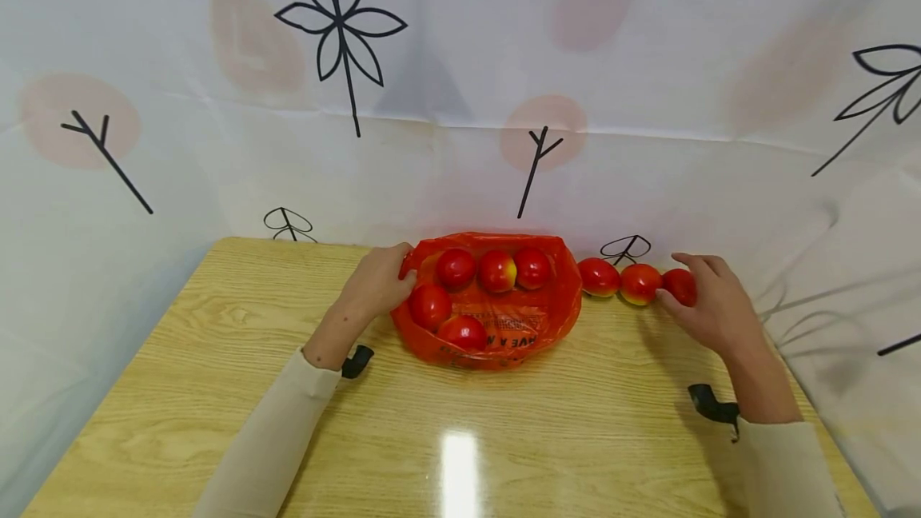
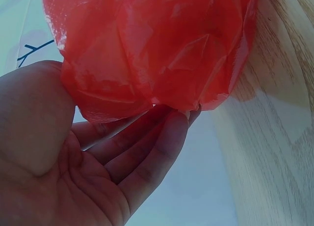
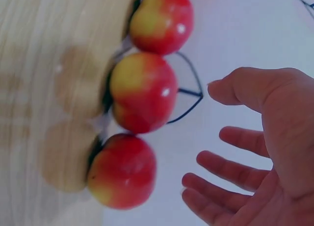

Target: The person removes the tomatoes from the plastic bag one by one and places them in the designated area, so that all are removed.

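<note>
Head view shows a person's two arms in pale sleeves reaching across a light wooden surface (image 1: 288,390) toward its far edge, where a patterned white cloth (image 1: 460,62) hangs as a backdrop. A red plastic bag (image 1: 532,326) lies open near the middle of the far edge, with five red apples inside it: three in a row at the back (image 1: 496,270) and two nearer the front (image 1: 446,318).

The left hand (image 1: 374,286) is at the bag's left rim, thumb and fingers closed on the plastic. From the left wrist view, the grip pinches a fold of the bag (image 2: 152,49) between the thumb (image 2: 34,113) and the fingertips (image 2: 171,128), the palm turned up beneath it.

To the right of the bag, three more apples sit in a line along the far edge, touching one another: the left one (image 1: 599,276) just beside the bag, the middle one (image 1: 640,283), and the right one (image 1: 679,286). The right hand (image 1: 712,302) is at the right end of this line, its fingers around the far side of the last apple. In the right wrist view the grip is spread, fingers (image 3: 230,169) loosely apart and the palm facing the three apples (image 3: 142,91); I cannot tell from here whether the fingertips touch the nearest apple (image 3: 122,172).

A bright glare (image 1: 459,470) lies on the surface near its front edge.
</note>
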The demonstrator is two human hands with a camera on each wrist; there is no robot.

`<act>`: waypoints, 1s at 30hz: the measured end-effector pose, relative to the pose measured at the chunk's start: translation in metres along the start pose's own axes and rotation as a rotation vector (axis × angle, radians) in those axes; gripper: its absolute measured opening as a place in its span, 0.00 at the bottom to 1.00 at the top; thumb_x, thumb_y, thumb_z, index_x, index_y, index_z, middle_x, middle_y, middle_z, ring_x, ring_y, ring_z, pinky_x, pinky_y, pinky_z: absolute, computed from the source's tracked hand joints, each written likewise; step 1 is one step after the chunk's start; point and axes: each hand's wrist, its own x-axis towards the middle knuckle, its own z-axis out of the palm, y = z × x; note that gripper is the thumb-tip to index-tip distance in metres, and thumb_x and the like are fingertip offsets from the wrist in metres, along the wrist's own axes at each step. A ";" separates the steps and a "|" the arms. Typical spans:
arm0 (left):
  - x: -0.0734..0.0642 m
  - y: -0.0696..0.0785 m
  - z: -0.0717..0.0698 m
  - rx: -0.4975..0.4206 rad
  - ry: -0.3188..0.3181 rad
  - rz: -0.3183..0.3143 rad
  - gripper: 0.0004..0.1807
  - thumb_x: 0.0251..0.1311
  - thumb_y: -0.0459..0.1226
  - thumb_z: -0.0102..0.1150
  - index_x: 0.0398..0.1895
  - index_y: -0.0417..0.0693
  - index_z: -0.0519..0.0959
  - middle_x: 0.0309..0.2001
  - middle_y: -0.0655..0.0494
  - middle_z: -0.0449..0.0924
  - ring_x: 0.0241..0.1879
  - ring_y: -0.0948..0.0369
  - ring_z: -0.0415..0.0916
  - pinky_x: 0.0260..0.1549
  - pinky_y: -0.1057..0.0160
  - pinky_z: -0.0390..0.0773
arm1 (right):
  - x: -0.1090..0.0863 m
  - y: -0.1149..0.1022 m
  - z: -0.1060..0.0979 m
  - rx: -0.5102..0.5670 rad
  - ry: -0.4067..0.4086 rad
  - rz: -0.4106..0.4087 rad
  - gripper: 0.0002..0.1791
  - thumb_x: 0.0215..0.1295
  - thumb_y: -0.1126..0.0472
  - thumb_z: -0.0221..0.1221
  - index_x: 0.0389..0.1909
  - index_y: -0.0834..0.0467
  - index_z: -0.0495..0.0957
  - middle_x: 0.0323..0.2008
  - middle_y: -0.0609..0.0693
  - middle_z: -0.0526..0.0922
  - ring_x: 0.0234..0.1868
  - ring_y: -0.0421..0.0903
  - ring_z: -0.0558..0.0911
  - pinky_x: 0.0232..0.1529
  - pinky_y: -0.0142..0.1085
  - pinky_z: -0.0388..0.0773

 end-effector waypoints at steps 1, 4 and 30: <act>0.000 0.000 0.000 0.001 -0.001 0.000 0.19 0.72 0.36 0.59 0.62 0.39 0.78 0.50 0.45 0.87 0.42 0.51 0.82 0.45 0.54 0.88 | 0.000 -0.003 -0.001 0.002 0.015 -0.016 0.34 0.66 0.60 0.67 0.69 0.69 0.70 0.64 0.76 0.69 0.63 0.75 0.68 0.59 0.74 0.69; 0.000 0.000 0.000 0.001 -0.001 -0.001 0.19 0.72 0.36 0.59 0.62 0.39 0.78 0.50 0.45 0.87 0.42 0.51 0.82 0.45 0.54 0.88 | -0.001 -0.012 -0.003 0.009 0.046 -0.048 0.32 0.66 0.61 0.67 0.68 0.68 0.71 0.64 0.74 0.70 0.63 0.74 0.69 0.58 0.73 0.70; -0.001 0.003 -0.001 -0.002 0.009 0.009 0.17 0.72 0.36 0.59 0.60 0.38 0.79 0.48 0.46 0.87 0.40 0.51 0.81 0.43 0.54 0.88 | 0.002 -0.063 0.002 0.102 0.071 -0.135 0.29 0.65 0.65 0.69 0.66 0.64 0.75 0.66 0.68 0.70 0.63 0.70 0.72 0.56 0.72 0.75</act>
